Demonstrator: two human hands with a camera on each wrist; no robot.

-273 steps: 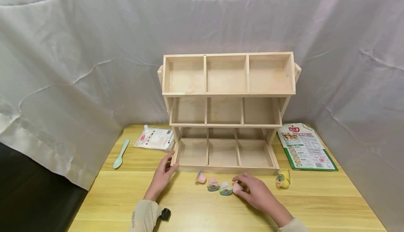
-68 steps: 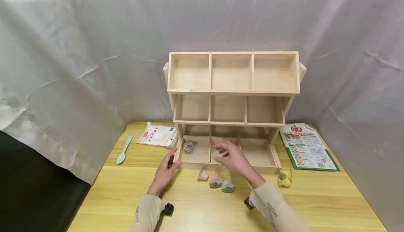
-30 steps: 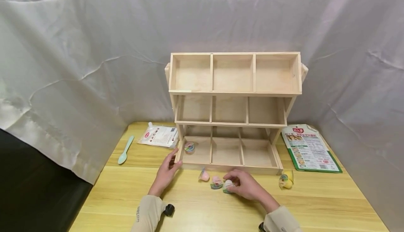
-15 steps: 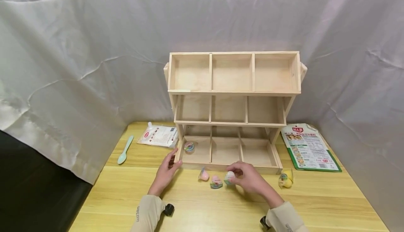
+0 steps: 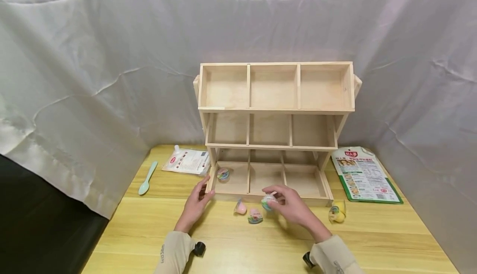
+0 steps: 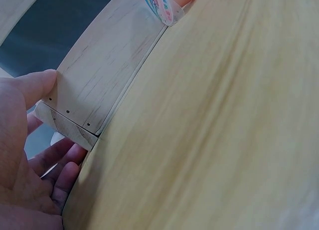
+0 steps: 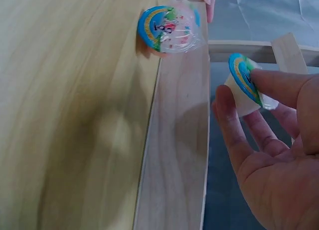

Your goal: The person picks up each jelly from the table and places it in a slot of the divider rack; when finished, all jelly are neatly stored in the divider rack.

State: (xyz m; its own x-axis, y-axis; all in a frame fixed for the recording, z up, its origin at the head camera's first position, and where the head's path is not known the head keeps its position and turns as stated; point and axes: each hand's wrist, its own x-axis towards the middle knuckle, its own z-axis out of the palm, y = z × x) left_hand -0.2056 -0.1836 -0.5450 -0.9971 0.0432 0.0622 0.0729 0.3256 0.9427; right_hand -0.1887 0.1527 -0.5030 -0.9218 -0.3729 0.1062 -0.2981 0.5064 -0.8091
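Note:
My right hand (image 5: 292,207) pinches a white jelly cup (image 5: 268,202) with a blue-green printed lid, held just in front of the box's bottom tray. In the right wrist view the thumb presses the lid of this jelly cup (image 7: 243,83) and the fingers support its base. My left hand (image 5: 196,203) grips the front left corner of the three-tier wooden box (image 5: 275,109), thumb on the front board and fingers behind the corner (image 6: 65,125). Two pink jelly cups, one on the left (image 5: 241,207) and one on the right (image 5: 255,216), lie on the table; another jelly cup (image 5: 223,174) sits in the bottom left compartment.
A yellow jelly cup (image 5: 337,212) lies right of the hands. A green-edged packet (image 5: 365,176) lies right of the box, a white spouted pouch (image 5: 188,161) at its left, and a pale green spoon (image 5: 148,179) farther left. Grey curtains surround the table (image 5: 223,245).
A jelly cup went from the table into the bottom left compartment. The right hand has since picked up the white one and moved it toward the box. The left hand stays at the corner.

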